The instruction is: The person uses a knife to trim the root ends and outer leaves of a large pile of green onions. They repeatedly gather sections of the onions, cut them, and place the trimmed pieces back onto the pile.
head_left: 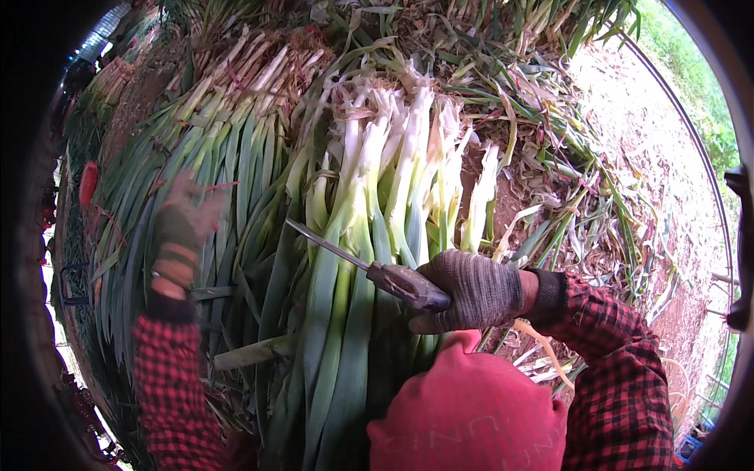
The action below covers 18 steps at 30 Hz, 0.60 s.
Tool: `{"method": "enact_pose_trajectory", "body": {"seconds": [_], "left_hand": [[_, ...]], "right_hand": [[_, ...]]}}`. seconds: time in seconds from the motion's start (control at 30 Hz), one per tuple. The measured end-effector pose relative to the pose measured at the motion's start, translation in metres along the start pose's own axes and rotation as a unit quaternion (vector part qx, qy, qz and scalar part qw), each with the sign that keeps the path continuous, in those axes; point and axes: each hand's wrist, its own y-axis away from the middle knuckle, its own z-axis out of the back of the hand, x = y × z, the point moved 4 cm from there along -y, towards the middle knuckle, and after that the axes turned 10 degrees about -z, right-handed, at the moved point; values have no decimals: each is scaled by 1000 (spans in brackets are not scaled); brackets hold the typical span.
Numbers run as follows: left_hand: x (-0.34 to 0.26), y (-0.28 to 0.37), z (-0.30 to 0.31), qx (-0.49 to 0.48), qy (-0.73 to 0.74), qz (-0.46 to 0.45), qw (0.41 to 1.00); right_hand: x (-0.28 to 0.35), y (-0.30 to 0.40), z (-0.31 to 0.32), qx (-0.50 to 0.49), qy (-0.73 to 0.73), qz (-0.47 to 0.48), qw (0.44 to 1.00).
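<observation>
My right hand (pixel 471 291), in a grey striped knit glove, is closed around the dark handle of a knife (pixel 406 285), whose narrow blade points up and left over green leaves. Beneath it lie large leeks (pixel 406 171) with whitish stems and broad green leaves. At the left, my left hand (pixel 185 212) is blurred above more leeks (pixel 235 153); a thin pinkish strip (pixel 222 185) shows beside its fingers. Whether that hand holds the strip is unclear. Something covered in pink-red cloth (pixel 471 406) fills the bottom centre, below my right hand.
Loose leaves and peelings (pixel 559 147) are heaped to the right over brown ground. A red object (pixel 88 182) lies at the far left among greens. More leek bundles (pixel 542 23) stand at the top, and a yellowish strap (pixel 545 347) curves near my right forearm.
</observation>
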Motion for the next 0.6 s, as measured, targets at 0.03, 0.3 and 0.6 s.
{"method": "enact_pose_trajectory", "body": {"seconds": [0.03, 0.3, 0.6], "left_hand": [[50, -4, 15, -68, -116, 44, 990], [167, 10, 18, 136, -286, 313, 895], [107, 36, 4, 130, -321, 135, 928]], "right_hand": [[0, -4, -3, 3, -2, 4, 1000], [-12, -12, -9, 18, -23, -23, 999], [-17, -7, -11, -5, -14, -16, 1000]]}}
